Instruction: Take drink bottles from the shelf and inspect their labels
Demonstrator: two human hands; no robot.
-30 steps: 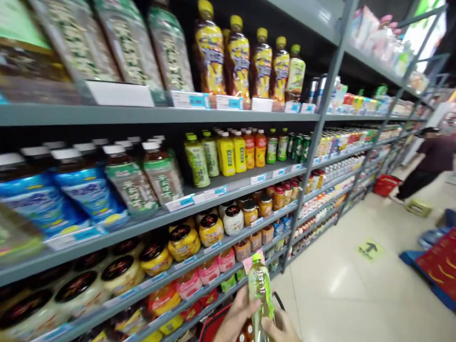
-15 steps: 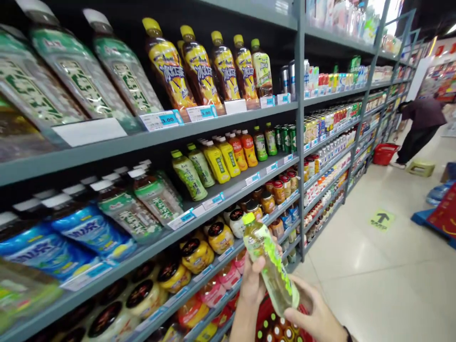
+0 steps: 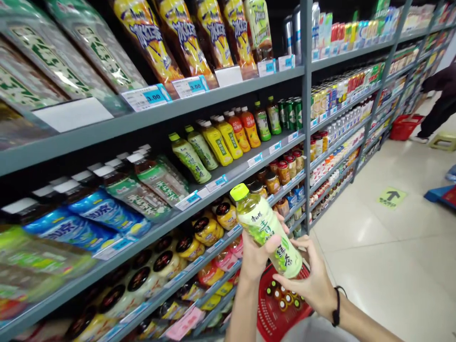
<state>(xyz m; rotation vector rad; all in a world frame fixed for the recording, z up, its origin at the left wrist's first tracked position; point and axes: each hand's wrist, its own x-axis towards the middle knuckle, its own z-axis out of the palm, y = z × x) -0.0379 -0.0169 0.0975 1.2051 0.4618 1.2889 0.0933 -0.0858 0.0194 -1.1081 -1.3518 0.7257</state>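
I hold a green tea bottle (image 3: 263,228) with a yellow-green cap, tilted with its cap up and to the left, in front of the drink shelves. My left hand (image 3: 257,256) wraps its middle from behind. My right hand (image 3: 313,280), with a black band on the wrist, cups the bottle's base with spread fingers. Below my hands sits a red shopping basket (image 3: 274,308) with several bottles standing in it.
Grey shelving (image 3: 213,99) runs along the left, stocked with tea bottles, yellow juice bottles (image 3: 223,142), jars (image 3: 208,230) and cans. The tiled aisle floor (image 3: 392,247) has a green arrow sticker (image 3: 392,197). Far right, another person (image 3: 440,102) bends beside a red basket (image 3: 404,127).
The bottle has risen from low at the basket to chest height and tilted more. The view has swung down and left, and both hands have come further into view.
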